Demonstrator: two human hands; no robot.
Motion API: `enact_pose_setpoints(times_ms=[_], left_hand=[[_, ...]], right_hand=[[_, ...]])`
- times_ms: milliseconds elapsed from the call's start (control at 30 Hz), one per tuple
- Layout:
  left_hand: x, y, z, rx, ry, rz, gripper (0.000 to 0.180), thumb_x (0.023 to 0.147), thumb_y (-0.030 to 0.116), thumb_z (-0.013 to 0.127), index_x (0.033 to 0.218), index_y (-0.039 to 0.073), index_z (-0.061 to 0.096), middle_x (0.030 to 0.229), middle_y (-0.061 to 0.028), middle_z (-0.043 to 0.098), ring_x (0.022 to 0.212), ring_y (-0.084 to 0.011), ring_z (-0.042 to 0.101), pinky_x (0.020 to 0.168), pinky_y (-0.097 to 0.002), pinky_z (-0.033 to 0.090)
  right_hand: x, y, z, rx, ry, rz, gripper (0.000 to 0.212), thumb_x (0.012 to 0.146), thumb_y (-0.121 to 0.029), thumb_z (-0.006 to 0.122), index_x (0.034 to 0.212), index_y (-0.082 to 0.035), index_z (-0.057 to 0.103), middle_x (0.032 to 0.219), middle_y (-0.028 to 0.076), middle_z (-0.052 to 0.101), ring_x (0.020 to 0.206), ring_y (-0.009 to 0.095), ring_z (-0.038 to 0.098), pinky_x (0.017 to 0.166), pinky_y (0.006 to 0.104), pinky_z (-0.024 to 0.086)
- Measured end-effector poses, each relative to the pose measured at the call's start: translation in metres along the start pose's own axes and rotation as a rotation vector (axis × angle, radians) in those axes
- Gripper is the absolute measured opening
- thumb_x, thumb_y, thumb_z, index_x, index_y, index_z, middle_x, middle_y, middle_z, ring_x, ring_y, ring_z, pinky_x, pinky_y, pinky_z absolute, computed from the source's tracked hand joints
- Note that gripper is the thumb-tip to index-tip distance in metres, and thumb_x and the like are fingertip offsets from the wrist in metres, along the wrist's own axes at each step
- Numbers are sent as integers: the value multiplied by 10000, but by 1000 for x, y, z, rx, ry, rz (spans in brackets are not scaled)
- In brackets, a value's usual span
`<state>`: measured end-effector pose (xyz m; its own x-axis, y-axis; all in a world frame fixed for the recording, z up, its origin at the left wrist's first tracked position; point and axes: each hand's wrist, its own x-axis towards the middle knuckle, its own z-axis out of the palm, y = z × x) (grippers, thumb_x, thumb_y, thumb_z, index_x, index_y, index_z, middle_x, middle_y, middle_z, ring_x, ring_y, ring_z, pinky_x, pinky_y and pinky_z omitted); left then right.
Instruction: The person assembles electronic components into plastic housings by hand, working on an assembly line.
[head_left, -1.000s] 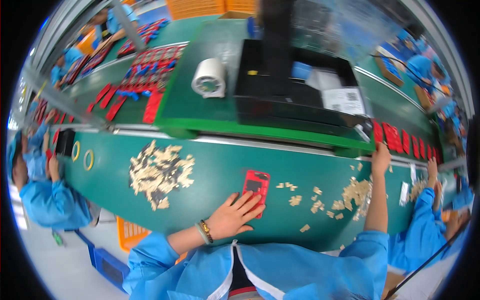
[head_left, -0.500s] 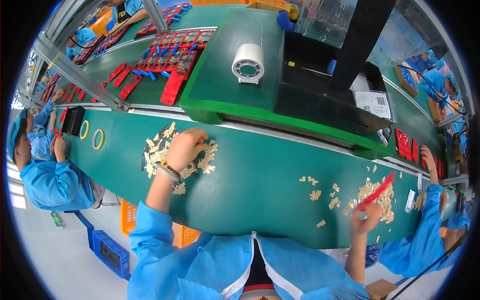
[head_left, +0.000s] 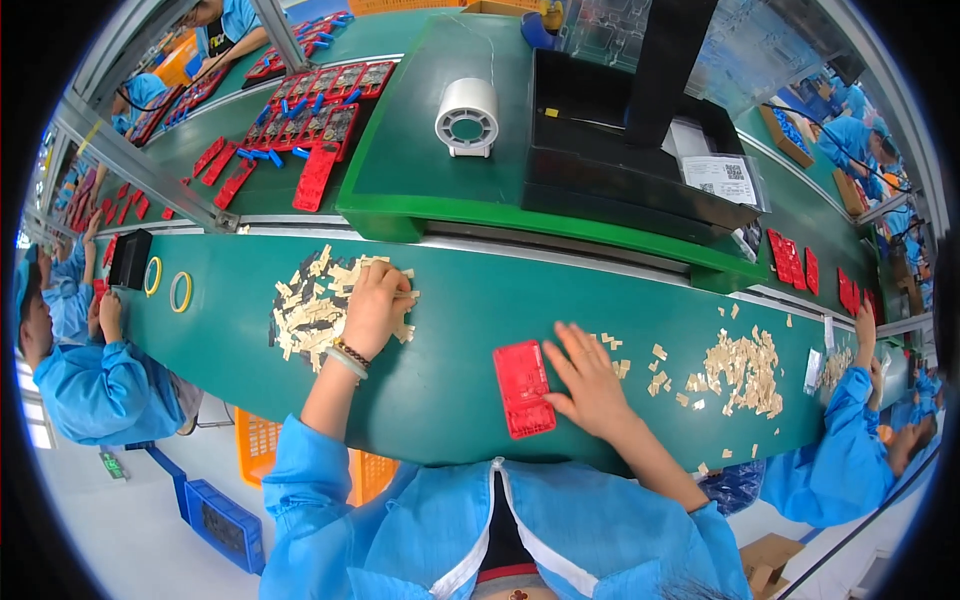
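A red rectangular plastic casing (head_left: 523,388) lies on the green bench in front of me. Beside its right edge is my right hand (head_left: 592,388), palm down with fingers stretched out and thumb near the casing; whether they touch is hard to tell. My left hand (head_left: 373,312), a bracelet and bangle at its wrist, is over a pile of small pale and dark strips (head_left: 308,310). Its fingers are bent together at the pile's right side, with pale strips at the fingertips; what they pinch, if anything, is hidden.
Right of my right hand lies a heap of small pale pieces (head_left: 745,370). Two tape rings (head_left: 180,292) and a black box (head_left: 130,260) are at the left. Behind the bench rises a green-edged shelf (head_left: 440,208) with a white fan (head_left: 467,118) and black bin (head_left: 600,190). Co-workers sit both sides.
The red casing, held up at the right half a second ago, now lies on the bench in front of me. My right hand has come leftward and let go; my left hand stays at the pile.
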<state>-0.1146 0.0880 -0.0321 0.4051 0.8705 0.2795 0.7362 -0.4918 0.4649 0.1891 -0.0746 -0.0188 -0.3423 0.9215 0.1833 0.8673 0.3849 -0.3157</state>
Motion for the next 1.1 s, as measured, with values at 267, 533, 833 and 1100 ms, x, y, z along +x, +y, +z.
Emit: enact_pose_setpoints(times_ms=[267,533,833,1100], left_hand=[[-5,15,-11,-335,-7,-126,176,774,-58,631,928,24,611,882,-110,554,838,-274,561,736,-336,465],[-6,113,38,-1611,-43,-376,79,894,30,631,968,4,623,934,-97,681,817,-168,652,782,-292,525],[-15,140,49,-1289,-240,-334,62,895,26,636,942,-8,657,859,-15,645,789,-81,598,725,-204,478],[-14,147,35,-1061,-210,11,118,853,30,654,961,-8,680,981,-85,674,989,-189,611,825,-281,493]], right_hand=[[-64,49,-11,-298,39,437,706,795,-314,686,1365,12,426,1494,204,313,1404,386,259,1146,544,167],[30,-18,-9,938,364,284,440,813,-6,688,1231,-11,548,1095,110,599,962,184,611,843,298,496],[39,-7,-19,950,464,306,235,825,17,676,1050,-14,615,915,62,619,807,139,629,714,261,521],[30,-17,-27,340,548,53,165,770,-9,719,928,-24,676,873,108,636,727,184,633,612,260,516]])
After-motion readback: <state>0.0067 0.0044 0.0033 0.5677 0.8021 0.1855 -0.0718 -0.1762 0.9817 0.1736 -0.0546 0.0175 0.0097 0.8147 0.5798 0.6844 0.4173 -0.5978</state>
